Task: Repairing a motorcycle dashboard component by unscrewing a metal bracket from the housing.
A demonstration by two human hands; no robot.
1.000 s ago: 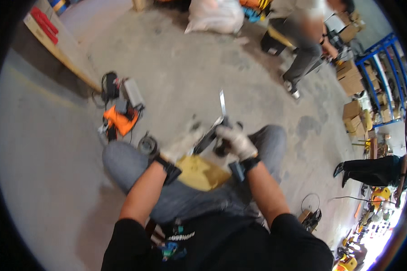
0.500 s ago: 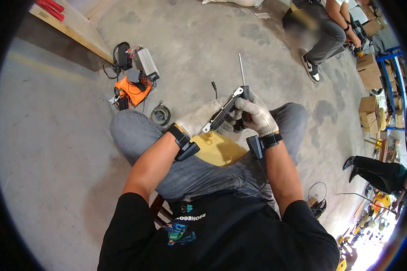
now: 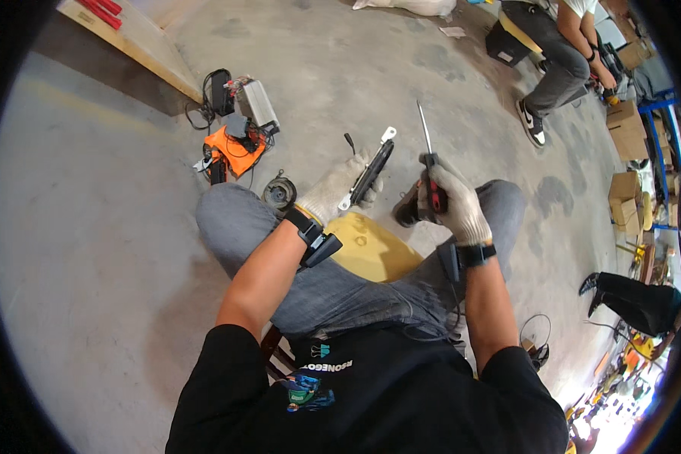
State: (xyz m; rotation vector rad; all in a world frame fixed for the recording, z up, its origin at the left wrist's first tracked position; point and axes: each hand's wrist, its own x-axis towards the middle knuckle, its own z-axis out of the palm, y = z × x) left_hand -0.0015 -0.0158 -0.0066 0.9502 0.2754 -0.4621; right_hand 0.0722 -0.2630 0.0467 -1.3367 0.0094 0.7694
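My left hand [image 3: 330, 192], in a pale knit glove, is closed round a long black part [image 3: 372, 171] with silvery metal tabs at both ends. It is held tilted above my lap; its exact kind I cannot make out. In my right hand [image 3: 459, 203], also gloved, is a screwdriver [image 3: 436, 193] with a red and black handle, its thin shaft pointing up and away from me. A gap separates the screwdriver from the black part. Just beyond my left hand, a small black stick-like piece [image 3: 349, 142] shows, partly hidden by the glove.
A round metal piece [image 3: 279, 192] lies on the floor by my left knee. Beyond it are an orange item [image 3: 237, 153], a silver box [image 3: 260, 106] and cables. Yellow material [image 3: 374, 246] shows between my legs. Another person [image 3: 556, 64] sits at far right near cardboard boxes [image 3: 626, 129].
My hands have moved apart. The screwdriver, earlier against the black part, is now clear of it to the right, its red handle in view. The whole view has shifted slightly.
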